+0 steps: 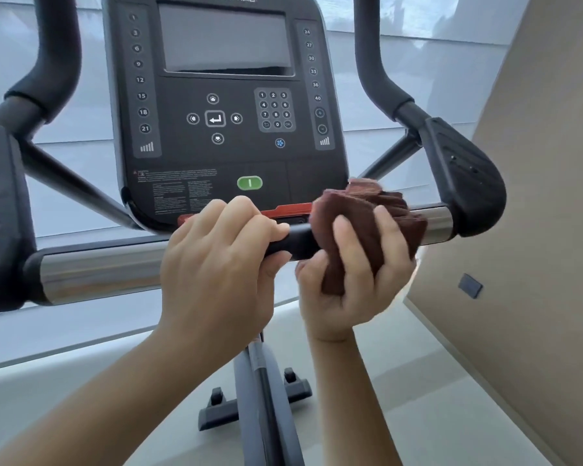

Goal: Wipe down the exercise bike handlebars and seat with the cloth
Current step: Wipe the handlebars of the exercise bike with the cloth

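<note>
The exercise bike's horizontal handlebar [98, 270] runs across the middle of the view, chrome at both ends and black in the centre. My left hand [216, 264] grips the black centre section from above. Just to its right, my right hand [354, 284] holds a bunched brown cloth [367, 227] wrapped around the bar, fingers curled over it. The chrome right end [436, 223] shows past the cloth. The seat is out of view.
The black console [223, 105] with screen, keypad and green button stands right behind the bar. Curved upright grips rise at left [54, 55] and right [374, 62]. Black elbow pads [465, 173] flank the bar. A beige wall [535, 230] is close on the right; the bike's post and base [260, 398] are below.
</note>
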